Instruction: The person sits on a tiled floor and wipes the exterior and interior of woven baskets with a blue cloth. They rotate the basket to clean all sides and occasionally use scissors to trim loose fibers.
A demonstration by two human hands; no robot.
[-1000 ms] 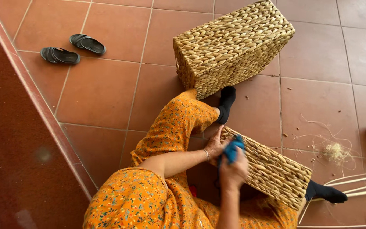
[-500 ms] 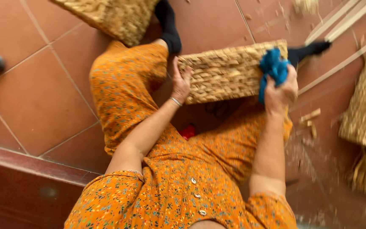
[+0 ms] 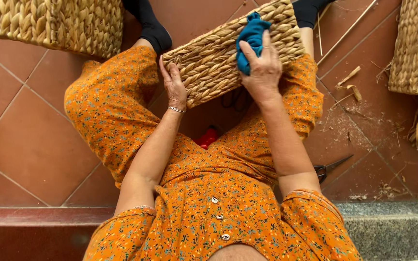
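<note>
1. Woven basket (image 3: 218, 60), straw-coloured, rectangular: I am propping it across my lap between my knees. Its long axis is running from near-left up to far-right, the far-right end sitting higher in the view.

2. Right hand (image 3: 263, 67): I am laying it flat on the basket's upper face toward the far-right end, fingers (image 3: 252, 53) spread slightly and curling over the cloth, pinning it against the weave. This hand is the nearer one to the cloth.

3. Left hand (image 3: 175, 86): I am bracing the basket's near-left end, fingers together and extended along the edge, palm against the side, not clamped around anything.

4. Blue cloth (image 3: 250, 38): bunched, lying just beyond my right fingertips, toward the far edge of the basket.

5. Scissors (image 3: 332, 166): lying on the tile floor (image 3: 35, 145) at right, well apart from both hands.
</note>
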